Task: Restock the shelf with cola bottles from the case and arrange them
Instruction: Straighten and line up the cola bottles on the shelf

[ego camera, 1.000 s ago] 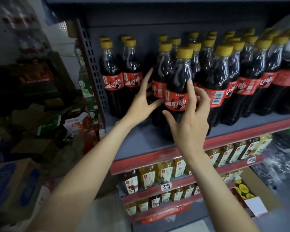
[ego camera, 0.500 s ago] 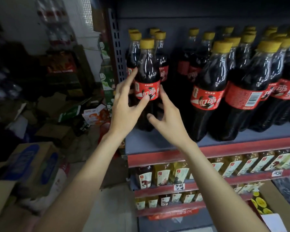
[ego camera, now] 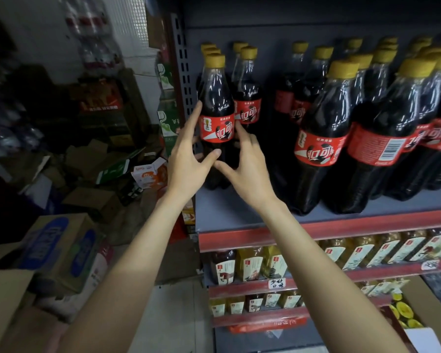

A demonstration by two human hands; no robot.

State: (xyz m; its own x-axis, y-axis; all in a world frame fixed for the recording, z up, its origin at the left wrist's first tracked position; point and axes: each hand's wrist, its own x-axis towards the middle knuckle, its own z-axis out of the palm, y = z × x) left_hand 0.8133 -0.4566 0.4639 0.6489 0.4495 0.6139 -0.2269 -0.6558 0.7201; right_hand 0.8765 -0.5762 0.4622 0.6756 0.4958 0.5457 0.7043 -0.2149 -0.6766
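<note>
A dark plastic cola bottle with a yellow cap and red label (ego camera: 216, 118) is framed upright at the left end of the grey shelf (ego camera: 242, 212) by the left hand (ego camera: 189, 159) and right hand (ego camera: 247, 169), fingers spread straight against its sides.

Two slender bare forearms, with no sleeves, watch or rings in view, rose from the lower frame to the left hand (ego camera: 186, 161) and right hand (ego camera: 250, 171) at centre.
</note>
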